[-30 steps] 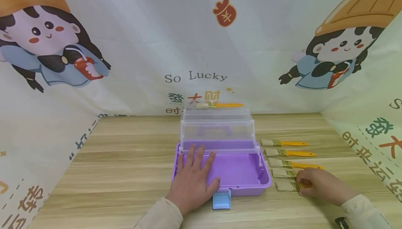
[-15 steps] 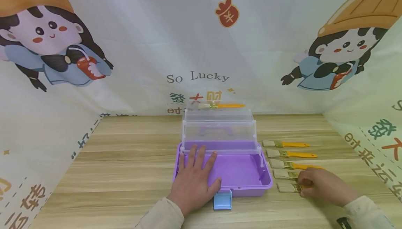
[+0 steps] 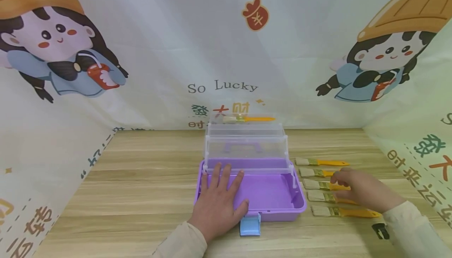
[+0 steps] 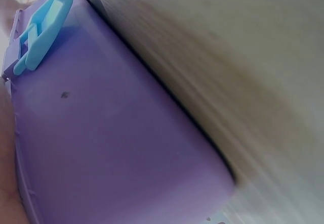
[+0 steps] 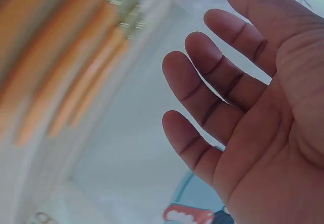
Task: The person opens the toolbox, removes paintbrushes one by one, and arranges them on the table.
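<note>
My left hand [image 3: 219,207] lies spread over the front left of an opened purple toolbox [image 3: 282,214], fingers reaching inside. Its blue latch [image 3: 250,226] hangs down in front; the left wrist view shows the purple front wall [image 4: 111,128] up close. Clear tiered trays [image 3: 247,148] stand raised at the back, with one paintbrush [image 3: 259,119] on the top. My right hand [image 3: 363,187] hovers over a column of several yellow-handled paintbrushes right of the box, partly hiding some handles. In the right wrist view the palm [image 5: 258,158] holds nothing. The nearest paintbrush [image 3: 363,213] lies fully visible.
Everything stands on a wood-grain table [image 3: 141,195]. A printed white cloth [image 3: 159,53] encloses the back and both sides. A small black item [image 3: 380,231] shows beside the right sleeve.
My right hand has let go of the nearest paintbrush and risen away, over the brushes farther back. That brush stays on the table. The left hand has kept its place on the box.
</note>
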`<state>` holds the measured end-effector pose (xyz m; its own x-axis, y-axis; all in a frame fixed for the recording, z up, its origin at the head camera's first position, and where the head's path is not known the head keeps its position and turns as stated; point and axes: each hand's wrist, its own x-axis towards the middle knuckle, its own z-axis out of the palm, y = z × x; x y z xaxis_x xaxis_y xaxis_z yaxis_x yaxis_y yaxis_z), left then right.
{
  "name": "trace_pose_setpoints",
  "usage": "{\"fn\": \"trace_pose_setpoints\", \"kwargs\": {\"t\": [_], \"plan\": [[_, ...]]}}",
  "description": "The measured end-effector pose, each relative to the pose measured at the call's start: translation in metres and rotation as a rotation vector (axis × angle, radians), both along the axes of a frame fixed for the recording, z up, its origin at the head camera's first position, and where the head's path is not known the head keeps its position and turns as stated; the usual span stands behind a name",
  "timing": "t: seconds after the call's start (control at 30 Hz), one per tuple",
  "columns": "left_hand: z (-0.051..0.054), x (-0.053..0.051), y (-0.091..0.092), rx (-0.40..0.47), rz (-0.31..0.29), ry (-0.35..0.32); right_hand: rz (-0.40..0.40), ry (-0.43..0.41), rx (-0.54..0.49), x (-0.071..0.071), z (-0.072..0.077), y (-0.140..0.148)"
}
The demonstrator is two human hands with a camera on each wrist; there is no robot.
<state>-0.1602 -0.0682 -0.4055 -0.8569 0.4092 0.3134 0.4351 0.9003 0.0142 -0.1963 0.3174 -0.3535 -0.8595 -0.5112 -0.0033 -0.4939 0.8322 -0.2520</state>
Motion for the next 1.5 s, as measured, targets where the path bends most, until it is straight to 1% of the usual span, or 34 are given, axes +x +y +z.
{"fn": "trace_pose_setpoints", "kwargs": {"t": [0.1, 0.23, 0.33, 0.6, 0.73, 0.83, 0.93, 1.1, 1.27, 1.5], "plan": [[0.0, 0.0, 0.0, 0.004, 0.0, -0.001, 0.019, 0.042, -0.007, -0.01, 0.012, -0.009], [-0.001, 0.0, 0.0, 0.008, 0.0, -0.008, 0.048, 0.127, -0.035, -0.023, 0.027, -0.024], [-0.001, -0.001, -0.001, 0.006, 0.002, -0.008, 0.058, 0.157, -0.051, -0.033, 0.036, -0.038], [-0.001, 0.0, -0.001, 0.012, -0.005, -0.009, 0.1, 0.159, -0.085, -0.06, 0.046, -0.076], [-0.001, 0.0, -0.002, 0.004, -0.003, 0.002, 0.12, 0.156, -0.135, -0.073, 0.052, -0.092], [-0.001, 0.001, -0.002, 0.009, -0.004, -0.007, 0.13, 0.15, -0.182, -0.083, 0.057, -0.103], [-0.001, 0.002, -0.001, 0.015, -0.005, -0.016, 0.123, 0.151, -0.197, -0.093, 0.062, -0.114], [0.0, 0.002, -0.001, 0.012, -0.004, -0.02, 0.105, 0.152, -0.18, -0.106, 0.066, -0.131], [0.001, 0.001, -0.001, 0.0, 0.002, -0.029, 0.109, 0.133, -0.164, -0.119, 0.067, -0.148], [0.0, 0.001, -0.001, 0.005, -0.009, 0.006, 0.114, 0.144, -0.145, -0.139, 0.061, -0.169]]}}
